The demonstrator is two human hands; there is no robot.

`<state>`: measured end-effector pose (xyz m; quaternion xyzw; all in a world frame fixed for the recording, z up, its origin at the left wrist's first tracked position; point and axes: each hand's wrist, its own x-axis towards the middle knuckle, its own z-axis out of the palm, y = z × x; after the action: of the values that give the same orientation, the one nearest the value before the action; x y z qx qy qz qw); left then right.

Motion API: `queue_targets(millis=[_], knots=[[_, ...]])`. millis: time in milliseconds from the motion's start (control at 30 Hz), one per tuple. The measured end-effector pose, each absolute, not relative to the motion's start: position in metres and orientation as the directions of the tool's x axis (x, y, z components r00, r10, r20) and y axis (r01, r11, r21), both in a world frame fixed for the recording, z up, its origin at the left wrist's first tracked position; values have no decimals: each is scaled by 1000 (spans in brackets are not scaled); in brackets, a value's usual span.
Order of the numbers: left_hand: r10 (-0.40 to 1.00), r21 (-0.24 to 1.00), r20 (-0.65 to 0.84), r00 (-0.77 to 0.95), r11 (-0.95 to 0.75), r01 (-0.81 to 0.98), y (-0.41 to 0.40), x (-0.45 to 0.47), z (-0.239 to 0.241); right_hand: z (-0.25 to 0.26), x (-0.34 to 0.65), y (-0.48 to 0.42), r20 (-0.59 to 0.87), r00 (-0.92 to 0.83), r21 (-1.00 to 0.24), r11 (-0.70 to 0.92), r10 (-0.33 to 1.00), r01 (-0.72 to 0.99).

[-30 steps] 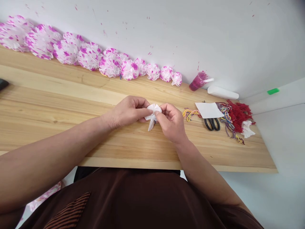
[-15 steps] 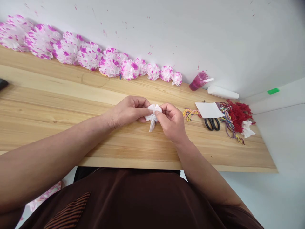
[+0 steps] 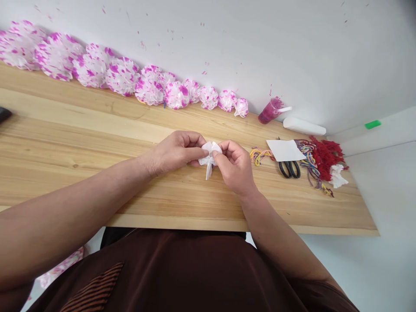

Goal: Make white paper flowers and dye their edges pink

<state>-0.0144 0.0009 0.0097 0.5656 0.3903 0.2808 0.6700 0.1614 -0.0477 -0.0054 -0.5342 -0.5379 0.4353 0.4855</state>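
Observation:
Between both hands, above the middle of the wooden table [image 3: 182, 203], is a small white tissue paper flower [image 3: 210, 148] with a narrow pleated tail pointing down toward me. My left hand [image 3: 177, 151] pinches its left edge, with the thumb on top and the fingers behind. From the other side, my right hand [image 3: 235, 164] pinches the right edge, its thumb close to the left thumb. Fingertips hide part of the paper. Just right of my right hand lies a loose bundle of yellow and pink cords [image 3: 259, 155].
Along the wall runs a row of white-and-magenta paper pom-poms [image 3: 122, 76]. At right stand a cup of magenta liquid [image 3: 269, 113], a white roll [image 3: 304, 125], a white card [image 3: 285, 150] over black-handled scissors [image 3: 289, 169], and red crumpled material [image 3: 326, 156]. A dark object [image 3: 4, 114] sits far left.
The paper flower has shifted very slightly to the right, and its tail has turned a little. Both hands keep their pinch with almost no movement.

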Motion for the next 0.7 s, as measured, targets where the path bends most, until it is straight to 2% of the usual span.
queue_targets(millis=[133,300,567,700], knots=[[818,982,-188,544,171,83,2,-15,8,-6,161,-49,77,36,-980,69,996,184],[814,976,-205,544,209,56,1,-14,10,-6,161,-47,63,50,-987,55,997,154],[831,969,-248,498,210,131,-2,-13,14,-6,160,-49,125,-2,-972,122,992,198],[851,970,-244,465,224,98,-2,-12,13,-5,160,-49,92,15,-976,87,996,197]])
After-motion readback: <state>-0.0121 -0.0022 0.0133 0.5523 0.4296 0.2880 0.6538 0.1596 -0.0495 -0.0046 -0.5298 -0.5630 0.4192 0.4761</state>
